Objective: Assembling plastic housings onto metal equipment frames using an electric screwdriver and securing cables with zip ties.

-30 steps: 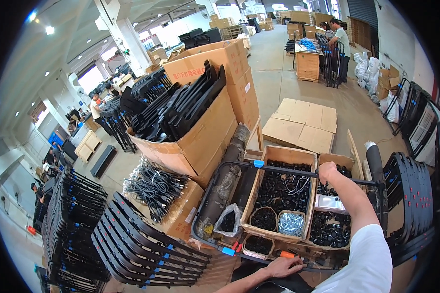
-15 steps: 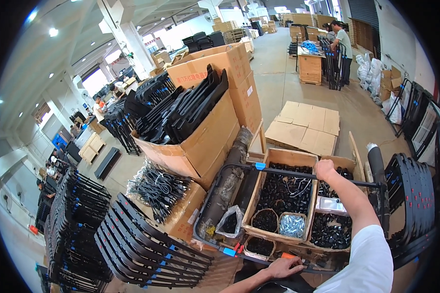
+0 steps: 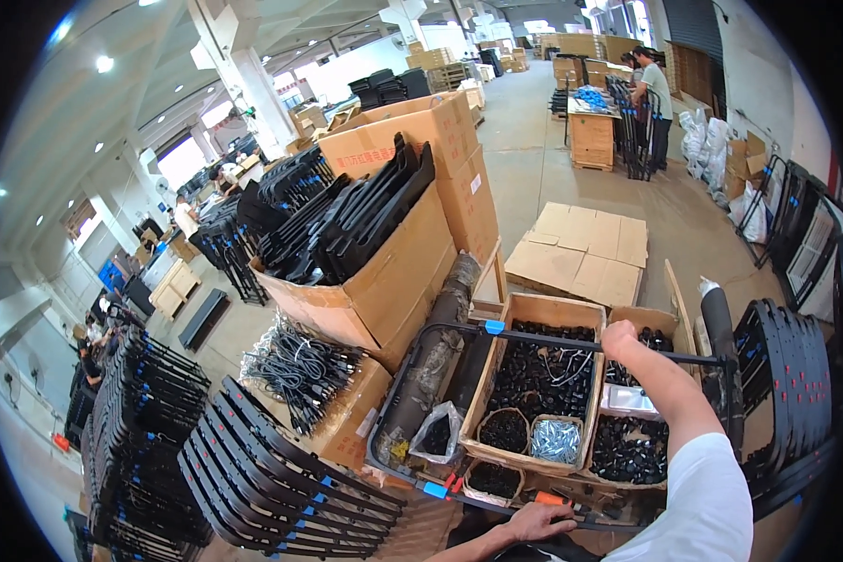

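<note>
A black tubular frame (image 3: 553, 342) with rounded corners and blue clips lies across the wooden parts boxes. Its far bar is in the closed fist of my right hand (image 3: 618, 341). Lower down, my left hand (image 3: 540, 521) curls over the near bar, its fingers partly hidden. An orange-handled tool (image 3: 551, 498) lies just beyond that hand. Under the frame, a wooden box (image 3: 475, 398) holds small black parts (image 3: 543, 379) and a tub of silvery screws (image 3: 556, 440). A clear bag (image 3: 437, 428) of dark pieces sits by the frame's left side.
Curved black frames (image 3: 281, 478) are stacked at the near left, beside bundled black cables (image 3: 304, 370). A large carton (image 3: 393, 300) of black parts stands beyond. More frames (image 3: 787, 384) are at the right. Flattened cardboard (image 3: 581, 253) lies ahead; a co-worker (image 3: 653, 89) stands farther off.
My right hand and the frame's far bar have shifted slightly toward me. More of the orange handle shows beside my left hand. Both hands stay on the frame.
</note>
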